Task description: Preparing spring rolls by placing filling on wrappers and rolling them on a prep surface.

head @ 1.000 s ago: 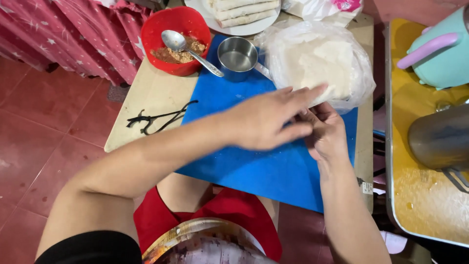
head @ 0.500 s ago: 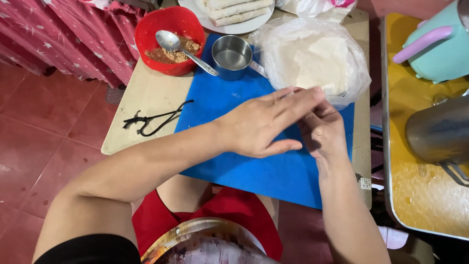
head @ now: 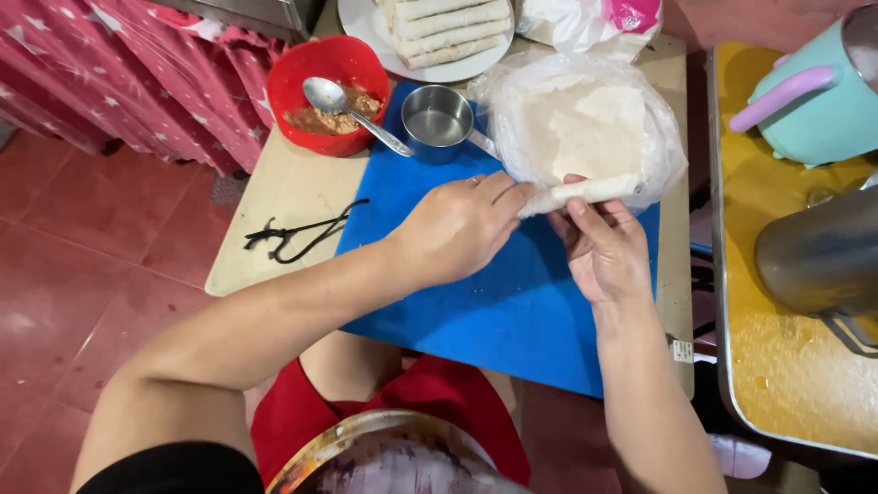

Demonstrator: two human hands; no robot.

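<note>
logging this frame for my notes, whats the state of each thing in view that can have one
left hand: gripping one end of the roll
right hand: pinching the roll's other end
roll: wrapped shut, lifted above the blue board
red bowl: part filled with brown filling, spoon resting in it
metal cup: upright, holds a little clear liquid
wrapper bag: open, wrappers inside
plate: stacked with finished rolls

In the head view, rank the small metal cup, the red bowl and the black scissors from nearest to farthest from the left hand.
From the left hand:
1. Small metal cup, just beyond it on the blue board.
2. Black scissors, to its left on the table.
3. Red bowl, at the far left corner.
</note>
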